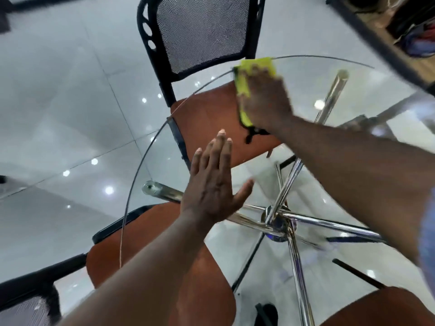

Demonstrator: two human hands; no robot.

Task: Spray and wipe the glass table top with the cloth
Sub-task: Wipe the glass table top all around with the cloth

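Glossy white floor tiles (pixel 58 90) show straight through the round glass table top (pixel 150 147), so I take my bearings from the chrome hub (pixel 276 220) where the legs meet beneath it. Farthest from that hub, at the rim beside the mesh-backed chair (pixel 202 31), the yellow cloth (pixel 243 81) lies on the glass under the right hand (pixel 266 100). That hand is palm down with fingers laid over the cloth, pressing rather than pinching as far as the blur lets me judge. The cloth's long side runs from the rim back toward the hub, a dark hem trailing out by the wrist. Much closer to the hub, on its left, the left hand (pixel 211 196) is spread flat on the glass, fingers straight, holding nothing. I judge the wipe belongs to the right hand. Most of the glass lies hubward of the cloth, so the stroke should pull back along that long side.
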